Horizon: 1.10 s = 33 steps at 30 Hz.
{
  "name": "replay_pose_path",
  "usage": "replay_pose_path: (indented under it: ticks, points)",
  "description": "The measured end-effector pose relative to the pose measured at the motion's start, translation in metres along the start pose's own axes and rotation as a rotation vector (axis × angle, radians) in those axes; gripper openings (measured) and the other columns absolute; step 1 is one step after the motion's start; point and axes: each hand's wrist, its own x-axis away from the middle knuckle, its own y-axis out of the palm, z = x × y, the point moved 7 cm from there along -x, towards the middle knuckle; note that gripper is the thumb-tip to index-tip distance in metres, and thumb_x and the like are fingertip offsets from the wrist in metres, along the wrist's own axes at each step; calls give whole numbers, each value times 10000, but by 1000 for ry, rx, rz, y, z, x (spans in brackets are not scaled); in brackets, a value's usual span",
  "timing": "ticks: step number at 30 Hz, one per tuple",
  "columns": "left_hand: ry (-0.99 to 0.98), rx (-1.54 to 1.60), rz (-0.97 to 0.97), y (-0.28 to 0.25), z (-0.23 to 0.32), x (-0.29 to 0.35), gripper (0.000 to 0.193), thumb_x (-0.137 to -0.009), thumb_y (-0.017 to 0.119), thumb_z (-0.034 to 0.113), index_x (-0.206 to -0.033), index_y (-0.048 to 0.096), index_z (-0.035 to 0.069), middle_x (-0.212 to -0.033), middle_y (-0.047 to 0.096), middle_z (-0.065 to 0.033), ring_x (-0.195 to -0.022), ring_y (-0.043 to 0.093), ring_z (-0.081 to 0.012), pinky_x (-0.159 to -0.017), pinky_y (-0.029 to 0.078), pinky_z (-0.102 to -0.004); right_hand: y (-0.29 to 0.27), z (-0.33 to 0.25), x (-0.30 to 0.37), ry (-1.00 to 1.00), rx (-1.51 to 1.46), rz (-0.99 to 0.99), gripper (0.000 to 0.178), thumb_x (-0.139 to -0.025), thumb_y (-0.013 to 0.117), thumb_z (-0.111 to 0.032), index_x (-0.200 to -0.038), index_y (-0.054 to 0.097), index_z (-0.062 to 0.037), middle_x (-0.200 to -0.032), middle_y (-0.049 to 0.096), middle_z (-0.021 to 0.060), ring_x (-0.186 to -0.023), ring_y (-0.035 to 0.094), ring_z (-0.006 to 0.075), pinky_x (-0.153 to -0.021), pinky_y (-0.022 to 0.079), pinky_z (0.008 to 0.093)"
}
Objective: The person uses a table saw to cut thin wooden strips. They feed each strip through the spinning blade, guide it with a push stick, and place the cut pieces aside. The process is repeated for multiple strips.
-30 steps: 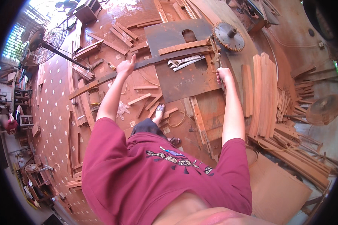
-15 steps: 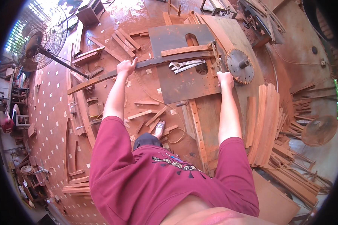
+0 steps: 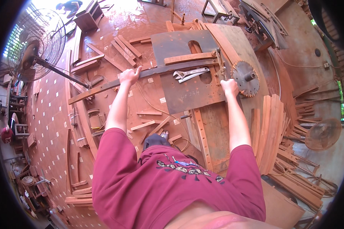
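My left hand is closed around a long, narrow wooden strip. That strip runs out past the left side of a dark metal machine table and lies across its top. Beside it is a shorter wooden bar. My right hand is closed at the lower end of a small metal and wood fixture at the table's right; the exact part in its fingers is hidden. An adjustable wrench lies on the table between my hands. A toothed circular saw blade rests flat just right of my right hand.
A large stand fan is at the far left. Loose wooden pieces and a cord lie on the tiled floor. Stacked boards stand at the right, with more timber below. Another person is at the far upper left.
The view has shifted slightly, so more of the far floor and the other person shows. Both my hands keep their places on the strip and the fixture.
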Motion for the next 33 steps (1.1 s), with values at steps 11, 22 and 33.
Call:
replay_pose_path:
  ticks: [11, 22, 33]
  points:
    - [-12, -32, 4, 2, 3, -11, 878, -999, 207, 690, -924, 778, 26, -963, 743, -203, -1003, 704, -352, -885, 536, -460, -2, -33, 0, -248, 127, 229, 302, -811, 589, -268, -939, 725, -32, -951, 738, 215, -907, 726, 384, -805, 583, 488]
    - [11, -34, 30, 22, 3, 51, 874, -995, 231, 693, -883, 780, 23, -906, 737, -226, -927, 715, -370, -835, 543, -457, 6, 12, 53, -303, 188, 267, 215, -874, 551, -225, -931, 678, -61, -890, 743, 184, -827, 739, 349, -739, 596, 463]
    - [21, -46, 56, 34, 10, 150, 901, -984, 246, 707, -817, 770, -6, -834, 718, -264, -854, 718, -399, -788, 555, -486, -2, 91, 112, -327, 188, 318, 211, -886, 549, -228, -933, 676, -67, -832, 736, 190, -785, 741, 354, -693, 598, 480]
